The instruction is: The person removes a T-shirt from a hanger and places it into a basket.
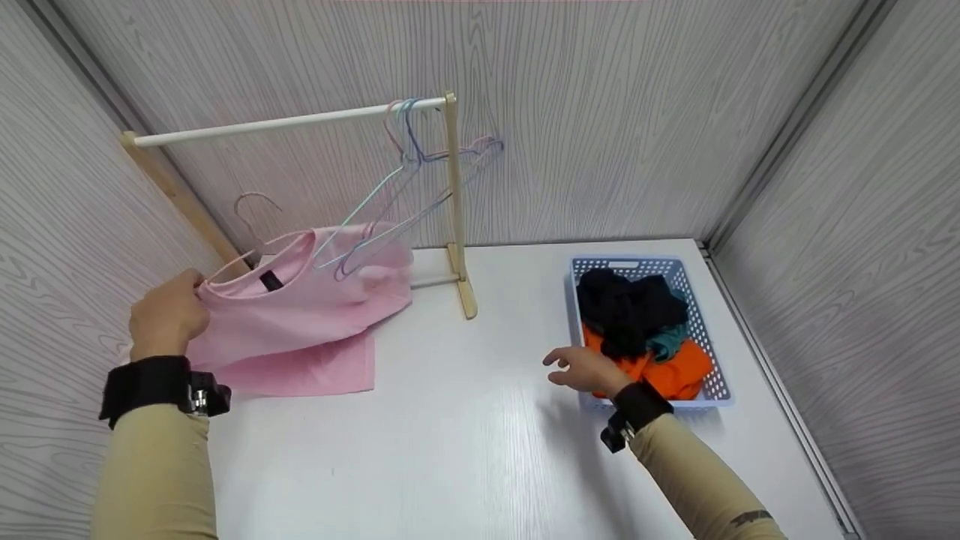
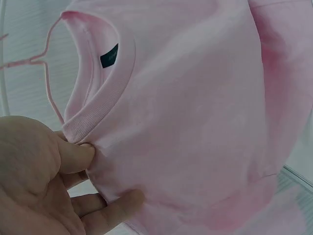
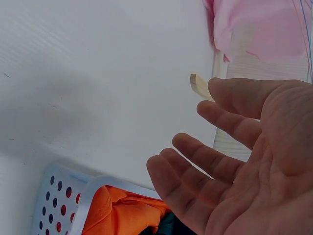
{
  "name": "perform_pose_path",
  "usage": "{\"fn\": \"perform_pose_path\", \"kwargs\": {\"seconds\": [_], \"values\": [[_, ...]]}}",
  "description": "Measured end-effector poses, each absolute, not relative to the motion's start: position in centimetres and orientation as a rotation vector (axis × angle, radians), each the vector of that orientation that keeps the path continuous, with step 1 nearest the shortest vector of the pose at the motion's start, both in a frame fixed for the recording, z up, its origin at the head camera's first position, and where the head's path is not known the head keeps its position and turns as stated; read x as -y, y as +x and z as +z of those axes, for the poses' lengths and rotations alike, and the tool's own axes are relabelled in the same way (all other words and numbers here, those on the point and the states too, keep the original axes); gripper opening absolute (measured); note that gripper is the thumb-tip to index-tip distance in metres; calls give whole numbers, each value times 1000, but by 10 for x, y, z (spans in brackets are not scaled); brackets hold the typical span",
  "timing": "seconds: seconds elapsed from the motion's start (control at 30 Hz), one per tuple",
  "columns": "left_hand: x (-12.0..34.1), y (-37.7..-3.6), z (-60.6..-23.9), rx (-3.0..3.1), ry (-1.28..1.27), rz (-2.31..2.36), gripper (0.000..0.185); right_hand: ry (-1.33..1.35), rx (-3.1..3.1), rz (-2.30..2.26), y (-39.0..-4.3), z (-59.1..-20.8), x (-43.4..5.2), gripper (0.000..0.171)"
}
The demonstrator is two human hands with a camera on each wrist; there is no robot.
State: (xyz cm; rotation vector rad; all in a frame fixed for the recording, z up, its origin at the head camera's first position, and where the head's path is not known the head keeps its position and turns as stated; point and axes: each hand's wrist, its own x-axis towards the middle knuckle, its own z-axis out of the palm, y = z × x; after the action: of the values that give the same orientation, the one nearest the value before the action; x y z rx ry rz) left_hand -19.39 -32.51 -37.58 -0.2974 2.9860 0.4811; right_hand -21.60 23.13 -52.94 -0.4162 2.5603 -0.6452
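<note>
A pink T-shirt [image 1: 307,315] on a pink wire hanger [image 1: 251,225] is held up over the left of the white table [image 1: 480,420]. My left hand [image 1: 169,315] pinches the shirt's shoulder beside the collar [image 2: 98,110]; the thumb [image 2: 73,154] presses the fabric [image 2: 195,122]. My right hand [image 1: 585,369] hovers open, palm up, at the near left corner of the blue basket [image 1: 712,390]. Its relaxed fingers [image 3: 195,161] hold nothing. The basket holds black [image 1: 622,304], teal and orange clothes [image 1: 675,371].
A small wooden rack with a white rail [image 1: 285,124] stands at the back of the table. Several thin wire hangers [image 1: 397,187] hang near its right post [image 1: 454,202]. Grey wood-grain walls close in on three sides.
</note>
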Motion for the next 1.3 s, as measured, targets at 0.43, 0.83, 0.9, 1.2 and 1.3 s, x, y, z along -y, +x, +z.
{"fn": "perform_pose_path", "kwargs": {"seconds": [0.43, 0.83, 0.9, 1.2, 1.3], "values": [[339, -190, -391, -2833, -129, 415, 36, -526, -2501, -742, -211, -531, -223, 30], [333, -194, -391, -2735, -107, 380, 39, -555, -2481, -776, -209, -531, -220, 29], [330, -194, -392, -2729, -85, 370, 38, -551, -2475, -773, -209, -533, -219, 29], [299, -203, -392, -2721, 92, 457, 29, -588, -2549, -727, -208, -520, -212, 32], [279, -211, -390, -2730, 185, 464, 27, -661, -2640, -741, -208, -502, -200, 37]]}}
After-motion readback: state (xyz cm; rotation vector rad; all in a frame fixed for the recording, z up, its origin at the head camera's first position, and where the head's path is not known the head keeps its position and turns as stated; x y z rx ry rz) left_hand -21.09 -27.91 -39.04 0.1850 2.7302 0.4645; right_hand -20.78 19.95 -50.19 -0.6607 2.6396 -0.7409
